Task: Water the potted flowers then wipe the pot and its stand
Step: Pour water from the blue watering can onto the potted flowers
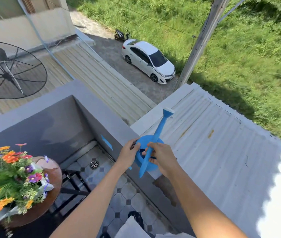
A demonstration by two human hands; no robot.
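- The blue watering can point(146, 156) sits at the centre of the frame, on top of the grey balcony wall point(102, 115), with its long spout point(158, 134) pointing up toward the white rose at its tip.
- The left hand point(127, 154) is curled against the can's left side, fingers wrapped over its rim; it looks like a steadying grasp.
- The right hand point(163, 158) is closed around the lower part of the spout and the handle area on the can's right side; exactly which part it grips is hard to tell.
- The potted flowers point(7, 176), orange, purple and red, stand at the lower left of the frame in a brown pot point(54, 179), well apart from the can.
- A dark metal stand point(74, 189) shows beneath and to the right of the pot, over the tiled balcony floor point(119, 194) with its round drain point(94, 164).
- Judging by this layout, the task is at its very start: the can is only being picked up or readied, and no water is pouring.
- Left to do: carry the can over to the flowers and water them, then wipe the pot and the stand.
- No wiping cloth can be identified for certain; a pale shape at the bottom edge is too unclear to name.
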